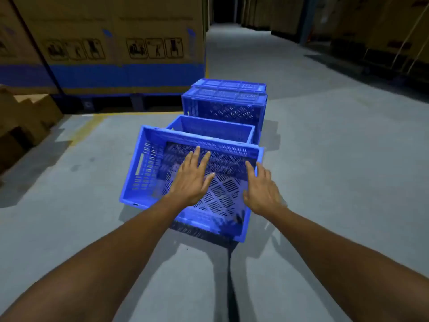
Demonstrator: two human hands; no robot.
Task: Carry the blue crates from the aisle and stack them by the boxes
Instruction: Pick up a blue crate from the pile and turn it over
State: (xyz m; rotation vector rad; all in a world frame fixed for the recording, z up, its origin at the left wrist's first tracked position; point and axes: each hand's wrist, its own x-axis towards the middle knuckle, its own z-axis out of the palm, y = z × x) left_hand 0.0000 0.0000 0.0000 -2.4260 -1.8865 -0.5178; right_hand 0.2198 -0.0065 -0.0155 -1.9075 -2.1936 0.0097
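Observation:
A blue perforated crate (148, 173) lies tilted on the grey floor just in front of me, its open side facing up toward me. My left hand (193, 180) hovers over its inside with fingers spread, holding nothing. My right hand (261, 189) is by the crate's right rim, fingers apart, index near the top right corner. Behind it stands a second open crate (212, 127), and beyond that an upside-down stack of blue crates (226, 104).
Large cardboard boxes (111, 43) with a blue band stand on a pallet at the back left. Smaller brown cartons (25, 119) sit at the left edge. A yellow floor line (88, 126) runs along the pallet. The aisle (255, 56) stretches ahead, with more boxes at the right.

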